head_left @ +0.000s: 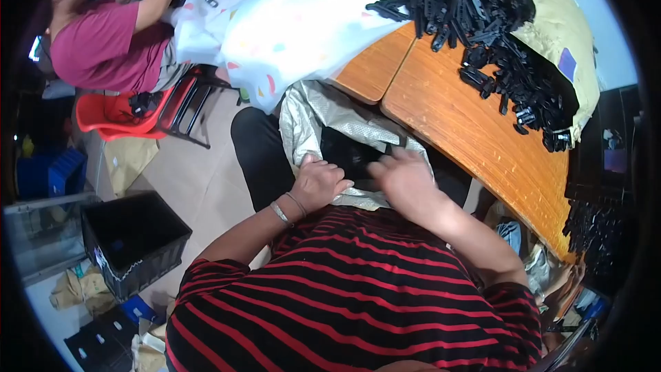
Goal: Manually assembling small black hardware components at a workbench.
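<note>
A silvery-white woven sack (pixel 300 122) sits in my lap between my knees, its mouth facing up. My left hand (pixel 318 182) is closed on the near left part of the sack's rim, with a bracelet on the wrist. Dark contents (pixel 346 155) show inside the opening, but I cannot make out what they are. Over the right side of the mouth is my right hand (pixel 407 180), smeared by motion. Its fingers point toward the inside of the sack, and whether they hold anything cannot be seen.
Ahead and to the right stands an orange-brown wooden table (pixel 475 107), piled with black plastic parts (pixel 458 3). A white patterned plastic sheet (pixel 289 38) hangs over its edge. A co-worker in a maroon shirt (pixel 96 48), a red chair (pixel 117 114) and a black crate (pixel 138 234) are at left.
</note>
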